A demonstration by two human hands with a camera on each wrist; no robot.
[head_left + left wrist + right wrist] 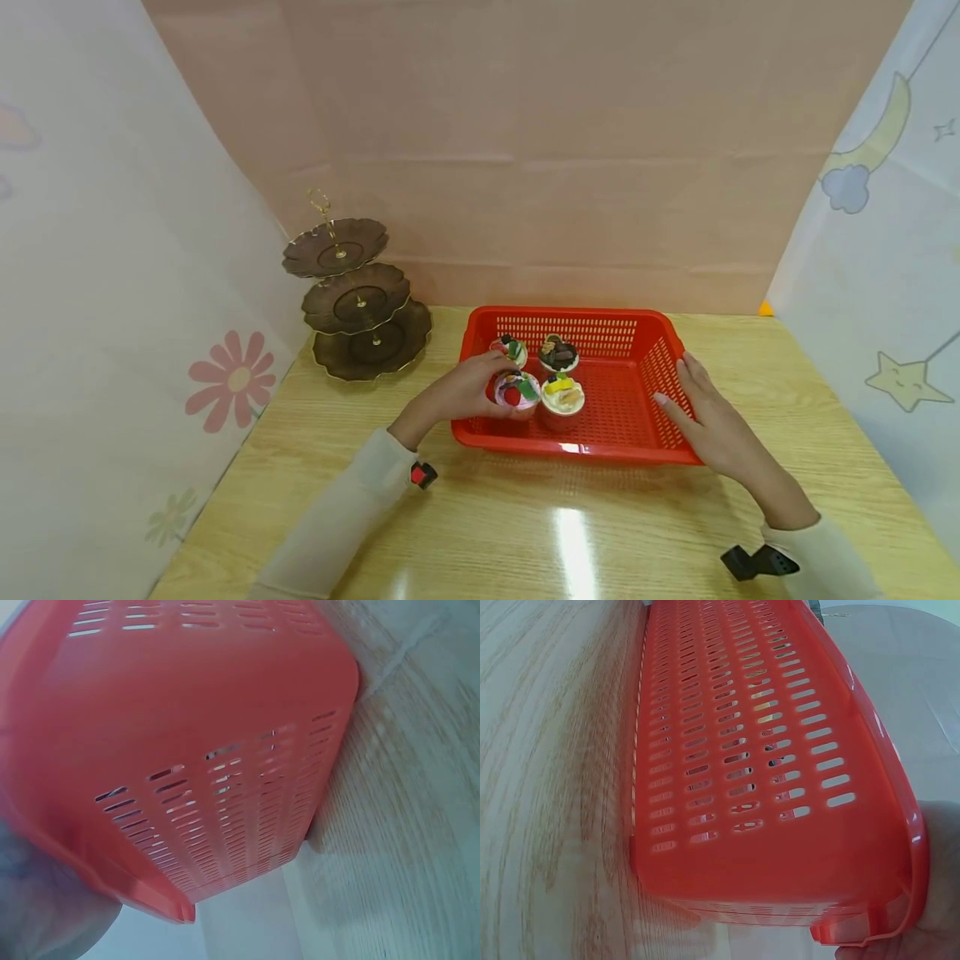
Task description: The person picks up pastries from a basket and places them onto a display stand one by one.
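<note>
My left hand [472, 387] reaches over the left wall of the red plastic basket [570, 450]. Its thumb and fingers grip a cupcake [517, 392] topped with pinkish-purple cream, a red berry and a green leaf. Beside that stands a cupcake [562, 396] with white cream and yellow fruit. Behind them are a cupcake [558, 354] with a dark chocolate top and a partly hidden cupcake [513, 348] with berries and a leaf. On the basket's right side my right hand [716, 425] holds the rim, thumb inside and fingers along the outside.
A three-tier brown cake stand [375, 342] with gold edges and a ring handle stands at the back left. The basket rests on a light wooden table [495, 525]. Printed cloth walls [885, 275] border the sides, with a plain pinkish cloth [525, 167] behind.
</note>
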